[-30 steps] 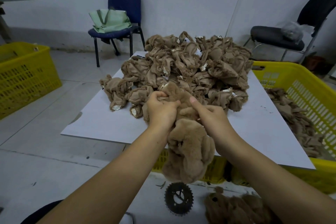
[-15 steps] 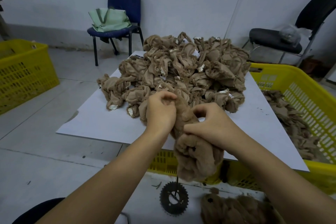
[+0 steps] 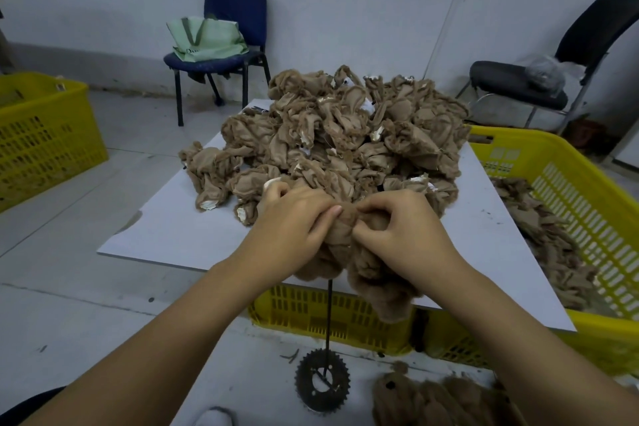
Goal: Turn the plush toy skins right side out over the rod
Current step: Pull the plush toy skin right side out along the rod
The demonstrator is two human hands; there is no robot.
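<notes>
Pile of skins (image 3: 345, 135) on board (image 3: 166, 232), baskets (image 3: 45, 135) at either side, rod (image 3: 329, 315) before it.

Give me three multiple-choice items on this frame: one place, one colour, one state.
1. Where is the thin black metal rod?
A. lying across the table
B. upright below the hands, on a toothed metal disc
C. in a crate

2. What colour is the slatted plastic crate at the right?
A. yellow
B. red
C. grey

3. What are the hands doing?
A. resting flat
B. hanging idle
C. both gripping a fuzzy brown plush skin

Key: 1 B, the rod rises from the toothed disc; 2 A, yellow walls; 3 C, left hand and right hand curl into the skin.
</notes>
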